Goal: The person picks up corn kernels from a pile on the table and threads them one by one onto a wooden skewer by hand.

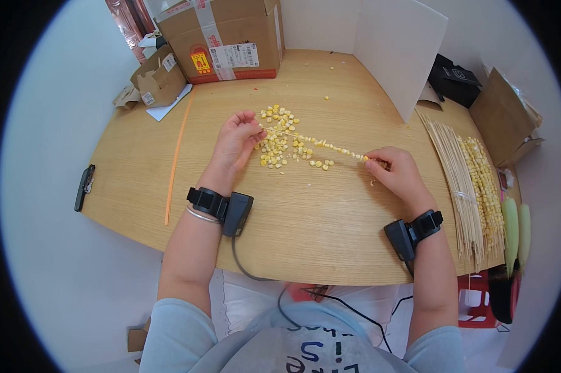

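On a big, flat, light-brown wooden table (336,230), the left hand (234,140) pinches one end of a thin, pale stick with yellow corn bits on it (330,147), and the right hand (397,171) pinches it near the other end, so the hands are well apart and the stick slants between them. Taking the table's middle as the clock's middle, loose yellow corn bits (273,149) lie near it toward ten o'clock, a flat orange strip (178,161) is at nine, and a big brown cardboard box (224,50) is at eleven. A tall white board (395,56) stands at one, lots of bare, pale sticks (445,161) lie at three beside sticks full of yellow corn (482,186), and a pale wall (57,124) is past nine.
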`<action>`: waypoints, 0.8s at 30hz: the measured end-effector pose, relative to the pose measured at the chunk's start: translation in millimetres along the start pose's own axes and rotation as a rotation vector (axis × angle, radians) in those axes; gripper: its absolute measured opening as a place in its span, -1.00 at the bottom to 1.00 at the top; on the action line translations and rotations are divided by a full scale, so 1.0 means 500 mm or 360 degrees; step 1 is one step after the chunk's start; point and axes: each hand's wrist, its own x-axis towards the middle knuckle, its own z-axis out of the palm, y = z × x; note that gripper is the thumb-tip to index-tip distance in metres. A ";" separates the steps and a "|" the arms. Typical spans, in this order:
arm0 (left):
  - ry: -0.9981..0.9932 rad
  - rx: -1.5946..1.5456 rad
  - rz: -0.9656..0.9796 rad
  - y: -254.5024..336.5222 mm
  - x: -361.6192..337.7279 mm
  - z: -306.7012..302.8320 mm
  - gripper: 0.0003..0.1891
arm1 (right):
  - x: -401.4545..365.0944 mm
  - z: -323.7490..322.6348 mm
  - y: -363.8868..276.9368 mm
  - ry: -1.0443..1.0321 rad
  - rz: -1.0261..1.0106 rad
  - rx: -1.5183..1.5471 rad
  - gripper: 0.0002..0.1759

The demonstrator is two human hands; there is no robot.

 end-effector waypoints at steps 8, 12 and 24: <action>-0.0014 -0.0081 -0.0062 -0.003 0.004 -0.009 -0.76 | 0.000 -0.001 0.000 -0.0017 0.0029 -0.0009 -0.72; 0.0021 -0.0061 -0.0039 -0.002 0.000 -0.003 -0.74 | 0.000 0.000 0.001 -0.0001 -0.0005 0.0002 -0.73; -0.0005 -0.0102 -0.0019 -0.005 0.003 -0.011 -0.67 | 0.000 0.000 0.002 0.0009 -0.0022 0.0022 -0.73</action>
